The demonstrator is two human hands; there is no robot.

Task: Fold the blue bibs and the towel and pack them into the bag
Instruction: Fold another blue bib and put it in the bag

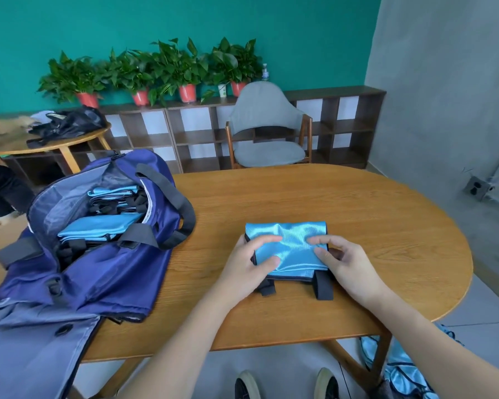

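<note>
A folded light-blue bib (293, 240) with black straps lies on the wooden table (357, 214) in front of me. My left hand (252, 266) grips its left edge, thumb on top of the fabric. My right hand (342, 262) pinches its right edge between thumb and fingers. Left of the bib stands an open navy bag (104, 263), with several folded blue bibs (98, 228) stacked inside. More blue bibs (401, 367) lie in a heap on the floor at the lower right, under the table edge. No towel is in view.
A grey chair (267, 128) stands behind the table, before a low shelf (343, 122) with potted plants (156, 73). A second round table (41, 142) with dark bags sits at the far left. My shoes (285, 387) show below the table edge.
</note>
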